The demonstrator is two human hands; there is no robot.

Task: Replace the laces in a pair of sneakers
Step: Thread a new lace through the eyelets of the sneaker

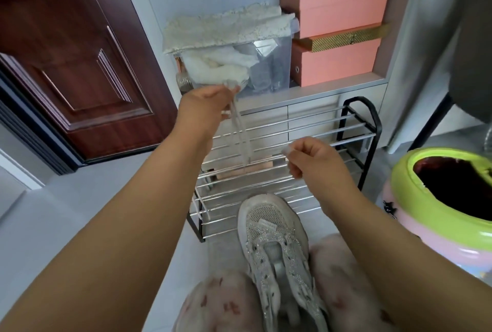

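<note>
Sneaker (pixel 277 251) unlaced, between your knees. Left hand (pixel 205 102) pinches lace (pixel 239 134) aloft; right hand (pixel 311 156) pinches its end. Next, likely: thread bottom eyelets.

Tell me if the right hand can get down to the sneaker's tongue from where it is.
Probably yes: the right hand hangs just above the sneaker with nothing between, but it pinches a lace end, so its fingers aren't free.

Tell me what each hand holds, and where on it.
The left hand pinches a pale lace at its upper part; the strands hang below. The right hand pinches something small and pale, likely the lace's other end.
</note>
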